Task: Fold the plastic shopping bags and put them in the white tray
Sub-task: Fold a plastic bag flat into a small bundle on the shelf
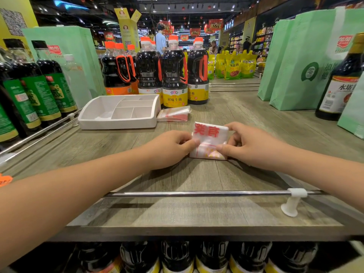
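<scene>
At the far left stand dark glass bottles with green labels (39, 91) behind a thin rail. Just right of them, a white plastic tray with several dividers (118, 123) sits on the grey wood-grain shelf (197, 213), with no bag visible in its compartments. A flat stack of clear plastic bags with red print (174, 115) lies against the tray's right side. Behind these is a row of dark soy sauce bottles with orange caps and yellow labels (174, 75).

Nearer the person, the left hand (169, 148) pinches the left edge of a folded white plastic shopping bag with red characters (210, 134), thumb and fingertips closed on it. The bag is a small, thick rectangle at the shelf surface, right of the tray and apart from it. The right hand (250, 146) grips its right edge, thumb on top and fingers curled beside it. Pale green fabric tote bags (301, 66) stand at the far right. A shiny metal rail (197, 193) crosses the shelf's near edge.
</scene>
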Demonstrator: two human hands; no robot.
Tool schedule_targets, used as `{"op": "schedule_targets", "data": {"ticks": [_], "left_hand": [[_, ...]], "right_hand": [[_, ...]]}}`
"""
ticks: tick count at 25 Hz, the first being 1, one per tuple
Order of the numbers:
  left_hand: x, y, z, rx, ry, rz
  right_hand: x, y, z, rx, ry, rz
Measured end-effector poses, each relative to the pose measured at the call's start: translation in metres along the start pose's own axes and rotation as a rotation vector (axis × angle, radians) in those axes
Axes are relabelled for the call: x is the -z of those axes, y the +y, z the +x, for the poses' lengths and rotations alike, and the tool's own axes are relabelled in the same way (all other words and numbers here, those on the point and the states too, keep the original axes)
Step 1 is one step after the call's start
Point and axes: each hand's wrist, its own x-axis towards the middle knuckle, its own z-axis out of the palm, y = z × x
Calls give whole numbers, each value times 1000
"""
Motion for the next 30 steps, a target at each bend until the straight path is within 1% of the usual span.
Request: {"op": "schedule_targets", "data": {"ticks": [4,7,9,13,15,18,21,27,30], "left_hand": [[1,-1,4,33,36,125],[1,1,2,29,51,245],[0,-3,2,32,60,277],[0,-6,0,-19,173,199],[1,-5,-2,-18,188,127],[3,-7,-3,-15,130,138],[5,-9,-3,-29,70,195],[7,-6,-7,-120,-20,274],[9,-9,-11,-157,-67,306]], "right_hand": [[-2,-3,0,2,-25,-24],[-1,-5,-2,80,-11,-145],[0,-5,-4,105,-46,-203],[1,-9,-7,134,-105,-237],[1,-9,-8,176,-114,-275],[1,-9,-8,201,-147,-303],[1,-8,-9,200,-145,-263],[4,-12,-10,201,-175,-292],[6,-9,-10,221,-187,-264]]}}
